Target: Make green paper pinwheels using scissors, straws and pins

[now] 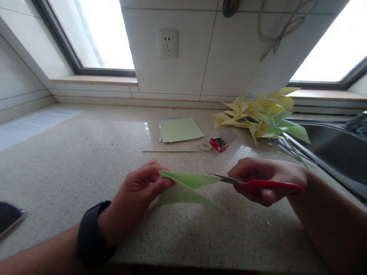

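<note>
My left hand (146,185) pinches a folded sheet of light green paper (183,191) at its left end, with the thumb on top. The sheet's right side parts into two pointed flaps, held a little above the counter. In my right hand (258,175) is a pair of scissors (269,185) with red handles. Their blades point left, and the tips are at the upper flap's point; whether they touch it I cannot tell. A black band sits on my left wrist.
Behind my hands lie a stack of coloured paper (182,130), a thin stick (170,151), a small ring-shaped roll (205,146) and an open red box (220,143) of small pieces. Yellow and green paper pinwheels (260,116) lie beside the sink (332,149). Printed sheets (34,124) lie far left.
</note>
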The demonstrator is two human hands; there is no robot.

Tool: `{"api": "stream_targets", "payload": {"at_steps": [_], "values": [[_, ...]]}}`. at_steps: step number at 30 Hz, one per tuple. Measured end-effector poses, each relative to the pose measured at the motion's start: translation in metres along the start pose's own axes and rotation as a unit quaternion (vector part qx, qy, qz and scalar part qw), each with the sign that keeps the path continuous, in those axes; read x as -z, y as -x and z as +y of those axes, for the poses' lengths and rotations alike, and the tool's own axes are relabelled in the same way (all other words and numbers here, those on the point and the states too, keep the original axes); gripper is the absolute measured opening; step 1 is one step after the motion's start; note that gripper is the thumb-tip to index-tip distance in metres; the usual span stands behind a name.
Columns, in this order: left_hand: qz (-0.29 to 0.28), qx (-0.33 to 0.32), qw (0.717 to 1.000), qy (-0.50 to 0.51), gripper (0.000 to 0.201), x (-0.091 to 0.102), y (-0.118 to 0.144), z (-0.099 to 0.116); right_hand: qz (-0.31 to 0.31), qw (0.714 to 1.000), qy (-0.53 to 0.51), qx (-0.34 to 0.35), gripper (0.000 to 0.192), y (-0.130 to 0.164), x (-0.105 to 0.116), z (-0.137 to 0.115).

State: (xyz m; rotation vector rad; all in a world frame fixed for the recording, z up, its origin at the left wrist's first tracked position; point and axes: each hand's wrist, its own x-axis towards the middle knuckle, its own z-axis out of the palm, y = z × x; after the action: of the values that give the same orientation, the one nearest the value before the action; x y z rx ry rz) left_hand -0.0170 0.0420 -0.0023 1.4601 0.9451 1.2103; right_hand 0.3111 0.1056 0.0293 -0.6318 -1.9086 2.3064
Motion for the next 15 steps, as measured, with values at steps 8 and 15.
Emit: {"api": "stream_targets", "payload": {"at_steps": [8,15], "values": [[-0.02,0.008,1.0,0.007,0.021,-0.002,0.004,-0.002,0.002,0.999,0.02,-0.033,0.044,0.002,0.001,-0.002],[-0.084,0.074,0.988,0.104,0.023,-0.006,0.018,0.0,0.003,0.998,0.012,-0.064,0.048,-0.002,-0.001,-0.002]]}}
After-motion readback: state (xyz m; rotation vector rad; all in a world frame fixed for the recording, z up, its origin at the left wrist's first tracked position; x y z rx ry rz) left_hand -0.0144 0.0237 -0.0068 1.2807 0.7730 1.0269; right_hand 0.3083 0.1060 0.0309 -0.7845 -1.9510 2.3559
